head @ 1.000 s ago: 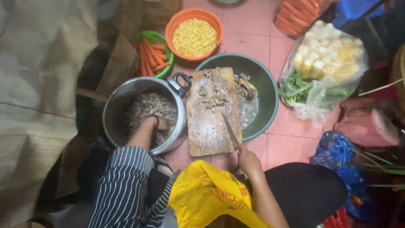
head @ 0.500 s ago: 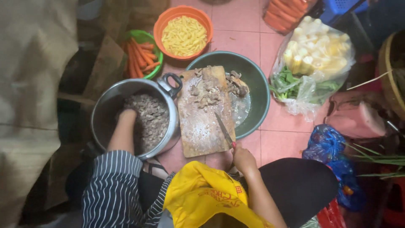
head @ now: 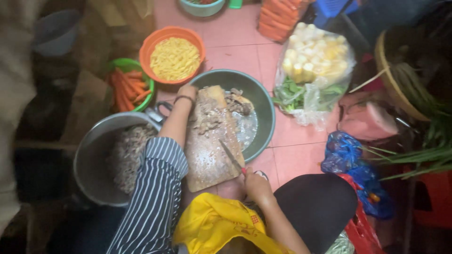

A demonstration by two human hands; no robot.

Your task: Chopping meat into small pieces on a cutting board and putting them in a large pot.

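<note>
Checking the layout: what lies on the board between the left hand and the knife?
In the head view, chopped brownish pieces near the left hand, then bare board up to the knife.

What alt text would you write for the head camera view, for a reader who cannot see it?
Seen from above, a person's left hand reaches to the far end of a wooden cutting board laid over a green basin, while the right hand holds a knife. A metal pot of chopped pieces stands at the left.

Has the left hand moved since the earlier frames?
Yes. The left hand was down inside the metal pot; it has come out and rightward to the far end of the wooden cutting board, beside the chopped pieces.
</note>
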